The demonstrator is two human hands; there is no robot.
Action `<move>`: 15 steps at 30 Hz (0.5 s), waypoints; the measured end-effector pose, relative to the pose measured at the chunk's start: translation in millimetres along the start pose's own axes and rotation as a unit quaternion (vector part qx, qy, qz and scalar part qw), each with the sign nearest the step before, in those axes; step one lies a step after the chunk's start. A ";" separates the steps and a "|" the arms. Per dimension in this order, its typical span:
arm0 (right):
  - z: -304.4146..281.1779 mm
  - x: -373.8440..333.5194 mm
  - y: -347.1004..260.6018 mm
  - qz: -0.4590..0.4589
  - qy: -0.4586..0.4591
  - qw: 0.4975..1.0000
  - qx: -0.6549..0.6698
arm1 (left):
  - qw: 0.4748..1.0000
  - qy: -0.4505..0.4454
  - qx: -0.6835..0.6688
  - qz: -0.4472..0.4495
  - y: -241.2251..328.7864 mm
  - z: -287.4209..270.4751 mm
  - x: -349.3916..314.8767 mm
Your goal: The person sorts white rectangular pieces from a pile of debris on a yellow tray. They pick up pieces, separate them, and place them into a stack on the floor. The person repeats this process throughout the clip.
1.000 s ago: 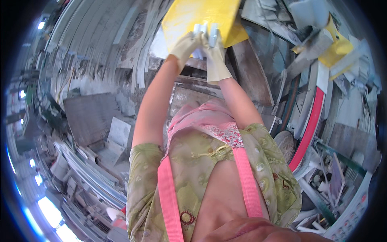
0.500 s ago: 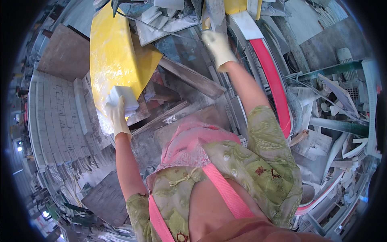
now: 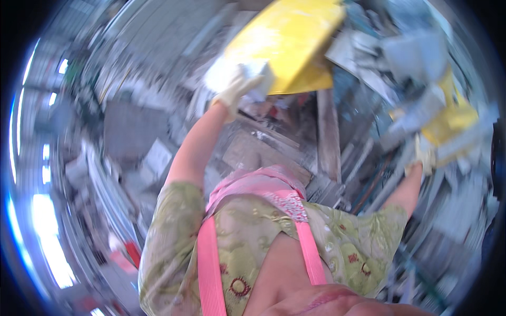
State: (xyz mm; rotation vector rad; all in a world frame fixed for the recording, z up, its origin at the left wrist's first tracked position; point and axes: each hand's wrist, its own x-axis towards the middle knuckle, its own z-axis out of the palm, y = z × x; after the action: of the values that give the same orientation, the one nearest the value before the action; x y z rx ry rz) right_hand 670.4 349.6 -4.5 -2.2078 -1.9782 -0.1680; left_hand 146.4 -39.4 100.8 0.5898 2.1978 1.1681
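My left hand, gloved, gripped the lower edge of the yellow panel, held up ahead. My right hand reached into blurred grey scrap; I couldn't tell its grip.

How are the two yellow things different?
The big yellow panel near the left hand is broad, flat and mostly in view; the small yellow piece by the right hand is half buried under grey scraps. The panel looks whitish and dusty; the piece is too blurred to tell. Both are yellow.
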 end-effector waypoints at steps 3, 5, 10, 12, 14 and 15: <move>16.9 6.1 14.3 0.012 0.008 1.000 -0.014 | 0.970 0.053 0.227 0.071 -2.0 1.4 25.7; 20.0 3.2 26.0 0.026 0.014 0.999 -0.019 | 0.967 0.067 0.237 0.069 -8.1 1.8 36.7; 2.6 -19.5 37.1 0.032 -0.051 0.998 -0.014 | 0.959 0.077 0.261 0.084 -10.3 2.5 39.1; -8.5 -33.6 37.5 0.039 -0.070 0.997 -0.023 | 0.945 0.086 0.302 0.096 -3.4 2.4 33.2; -15.3 -53.4 41.9 0.031 -0.071 0.997 -0.027 | 0.954 0.077 0.279 0.082 5.3 0.2 26.8; -18.3 -63.6 46.1 0.020 -0.064 0.998 -0.022 | 0.959 0.067 0.260 0.089 8.3 -0.2 21.4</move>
State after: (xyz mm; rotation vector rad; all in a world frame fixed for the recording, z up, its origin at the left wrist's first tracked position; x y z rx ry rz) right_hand 709.6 279.1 -1.6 -2.3386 -2.0107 -0.0677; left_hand 131.4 -22.1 102.0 0.9630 2.6309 0.7151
